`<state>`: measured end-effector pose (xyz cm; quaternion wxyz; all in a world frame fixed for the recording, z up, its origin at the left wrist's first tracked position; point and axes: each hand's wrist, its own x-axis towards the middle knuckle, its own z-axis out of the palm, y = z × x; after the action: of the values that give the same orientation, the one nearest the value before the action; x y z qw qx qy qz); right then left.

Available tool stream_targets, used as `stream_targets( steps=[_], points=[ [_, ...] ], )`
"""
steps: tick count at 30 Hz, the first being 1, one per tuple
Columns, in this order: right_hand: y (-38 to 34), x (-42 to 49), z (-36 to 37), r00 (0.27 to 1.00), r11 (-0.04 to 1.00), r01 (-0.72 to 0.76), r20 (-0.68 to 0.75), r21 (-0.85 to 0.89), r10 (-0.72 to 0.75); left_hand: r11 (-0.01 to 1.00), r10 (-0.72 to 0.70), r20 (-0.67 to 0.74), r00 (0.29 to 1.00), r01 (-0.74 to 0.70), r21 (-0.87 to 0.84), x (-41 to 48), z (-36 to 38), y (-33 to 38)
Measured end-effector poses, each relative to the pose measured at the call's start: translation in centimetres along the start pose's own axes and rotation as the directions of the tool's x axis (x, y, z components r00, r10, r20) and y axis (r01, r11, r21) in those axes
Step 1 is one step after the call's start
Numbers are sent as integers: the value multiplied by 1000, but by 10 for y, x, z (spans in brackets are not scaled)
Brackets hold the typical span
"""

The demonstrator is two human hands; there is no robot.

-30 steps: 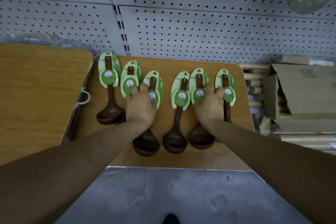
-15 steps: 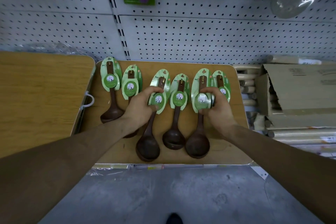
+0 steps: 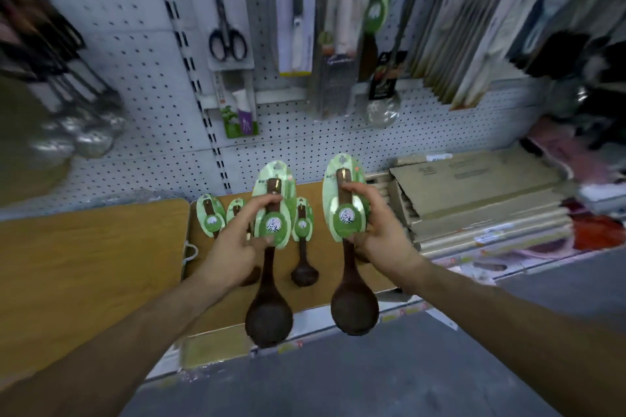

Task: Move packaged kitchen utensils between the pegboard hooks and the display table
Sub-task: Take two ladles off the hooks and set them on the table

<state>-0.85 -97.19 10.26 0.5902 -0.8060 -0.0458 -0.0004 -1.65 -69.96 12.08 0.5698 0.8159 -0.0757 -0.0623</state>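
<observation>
The left hand (image 3: 233,247) is gripping the left ladle (image 3: 269,315) at its green card, and the right hand (image 3: 376,230) is gripping the right ladle (image 3: 354,308), both hanging bowl-down above the desk's (image 3: 323,266) front edge.

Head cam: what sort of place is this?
Probably a shop's kitchenware aisle: pegboard wall hung with carded scissors and a knife; identical packaged ladles gripped in the left hand and right hand, more on the display table.

The left dark brown wooden ladle (image 3: 268,318) and right dark brown wooden ladle (image 3: 354,306) are showing smooth, matt bowls. Green oval packaging card (image 3: 286,193) is gleaming glossy. Tan wood-grain counter (image 3: 84,264) is looking smooth; flattened brown cardboard boxes (image 3: 474,200) are looking matt.
</observation>
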Motion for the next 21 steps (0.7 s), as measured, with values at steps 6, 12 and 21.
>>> stream_targets(
  steps=[6,12,21],
  points=[
    [-144,-81,-38,996,997,80,-29,16,-79,995,56,0,998,-56,-78,-89,-16,134],
    [-272,-121,-100,975,976,215,-69,22,-213,967,235,-41,971,-238,-95,-122,-25,273],
    [-392,-91,-211,916,913,401,-45,72,-398,904,370,-156,916,-394,-167,-94,-26,439]
  ],
)
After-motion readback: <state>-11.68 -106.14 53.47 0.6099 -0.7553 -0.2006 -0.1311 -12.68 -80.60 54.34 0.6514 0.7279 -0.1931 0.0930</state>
